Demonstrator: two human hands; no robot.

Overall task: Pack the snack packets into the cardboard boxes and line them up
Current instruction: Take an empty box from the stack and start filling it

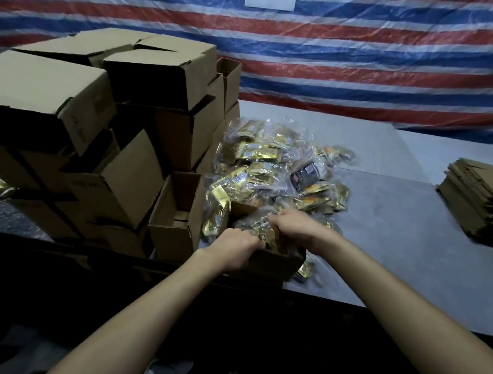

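— Where are the packets sitting?

— A bundle of packets (pixel 255 225) in clear wrap is filling the open box (pixel 277 265), and that box is standing at the near edge of the desk (pixel 393 221).

— And what are the hands doing?

— The right hand (pixel 297 225) is reaching in from the right. Its grip is curling over the top of the bundle and holding it. The left hand (pixel 237 248) is lying at the box's near left corner with its fingers bending down inside. I cannot tell whether that grip is taking the packets or the box wall.

— Anything lying close by?

— One loose packet (pixel 305 270) is touching the box's right corner. Behind the box, a pile of snack packets (pixel 277 165) is spreading across the desk, mostly gold ones with one dark one among them.

— And further out?

— A second open box (pixel 175 240) is standing just left of the first. Stacked boxes (pixel 82 95) are rising on the left, some of them tilting. A stack of flat cardboard (pixel 476 205) is lying well apart on the right. A red, white and blue striped tarp (pixel 358 64) is hanging behind the desk, with a paper sign (pixel 270 0) on it at the top.
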